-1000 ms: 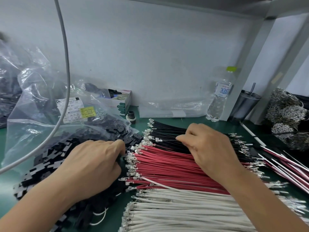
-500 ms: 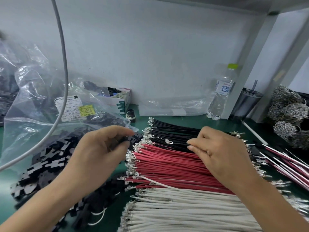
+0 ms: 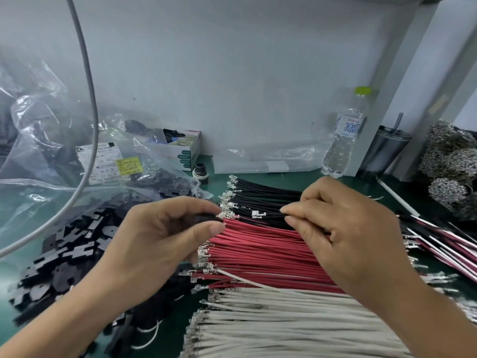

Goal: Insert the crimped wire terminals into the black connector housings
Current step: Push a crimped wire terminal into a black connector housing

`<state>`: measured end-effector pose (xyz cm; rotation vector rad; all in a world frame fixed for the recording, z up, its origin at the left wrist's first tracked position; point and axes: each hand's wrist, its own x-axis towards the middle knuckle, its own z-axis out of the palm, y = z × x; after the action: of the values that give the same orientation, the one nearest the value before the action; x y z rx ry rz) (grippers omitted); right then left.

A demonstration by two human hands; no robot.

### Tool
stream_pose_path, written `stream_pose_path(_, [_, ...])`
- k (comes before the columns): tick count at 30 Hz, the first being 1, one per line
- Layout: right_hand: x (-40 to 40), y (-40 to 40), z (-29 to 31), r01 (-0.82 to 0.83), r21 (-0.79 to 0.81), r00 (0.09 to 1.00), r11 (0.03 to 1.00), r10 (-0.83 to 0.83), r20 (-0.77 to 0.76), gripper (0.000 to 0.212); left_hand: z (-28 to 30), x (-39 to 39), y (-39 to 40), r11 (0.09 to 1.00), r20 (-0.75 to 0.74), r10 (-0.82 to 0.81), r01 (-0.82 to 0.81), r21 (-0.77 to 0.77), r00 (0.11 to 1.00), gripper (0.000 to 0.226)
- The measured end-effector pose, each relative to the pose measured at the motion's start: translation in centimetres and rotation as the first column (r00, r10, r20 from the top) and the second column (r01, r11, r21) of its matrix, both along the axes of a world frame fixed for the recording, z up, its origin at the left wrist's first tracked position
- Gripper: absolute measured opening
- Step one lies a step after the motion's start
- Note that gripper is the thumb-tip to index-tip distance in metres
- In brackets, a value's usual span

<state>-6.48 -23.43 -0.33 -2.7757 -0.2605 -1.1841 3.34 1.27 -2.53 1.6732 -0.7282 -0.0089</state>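
Observation:
Rows of crimped wires lie on the green mat: black wires (image 3: 260,195) at the back, red wires (image 3: 258,250) in the middle, white wires (image 3: 278,324) at the front, their metal terminals facing left. My right hand (image 3: 343,236) pinches one black wire (image 3: 271,215) whose terminal (image 3: 258,214) sticks out to the left. My left hand (image 3: 160,241) pinches a black connector housing (image 3: 206,218) between thumb and forefinger, just left of that terminal. A heap of black housings (image 3: 64,257) lies under my left wrist.
A clear plastic bag with a label (image 3: 108,164) holds more black parts at the left. A grey cable (image 3: 90,99) hangs across the left. A small box (image 3: 185,148), a water bottle (image 3: 346,140), a dark tumbler (image 3: 387,151) and finished wire sets (image 3: 444,244) stand around.
My left hand rose from the housing heap with a housing and moved right. My right hand lifted one black wire off the row, its terminal now pointing at the housing.

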Motion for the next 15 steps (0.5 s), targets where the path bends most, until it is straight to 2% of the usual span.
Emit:
stream_pose_path(2, [-0.2,0.6,-0.6,-0.043,0.026,0.998,0.999,0.041,0.05,0.015,-0.2,-0.1,-0.1,0.994,0.14,0.039,-0.052,0.091,0.989,0.015])
stream_pose_path(4, [-0.2,0.9,-1.0,-0.103,0.102,0.994,0.989,0.098,0.056,0.015,-0.3,-0.3,-0.2,0.992,0.203,0.037,-0.06,0.109,0.978,0.014])
stream_pose_path(9, [-0.2,1.4,-1.6,-0.176,0.215,0.983,0.961,0.181,-0.005,0.018,0.0,-1.1,-0.7,0.999,0.069,0.049,-0.049,0.0,0.996,0.023])
stream_pose_path(12, [-0.2,1.4,-1.6,-0.174,0.227,0.984,0.958,0.18,-0.003,0.019,-0.1,-1.2,-0.9,0.999,0.056,0.018,-0.02,0.045,0.998,0.02])
stream_pose_path(15, [-0.2,1.6,-1.5,-0.168,0.215,0.985,0.962,0.171,0.007,0.018,-0.3,-1.3,-0.9,0.999,-0.031,-0.02,0.022,0.048,0.999,0.022])
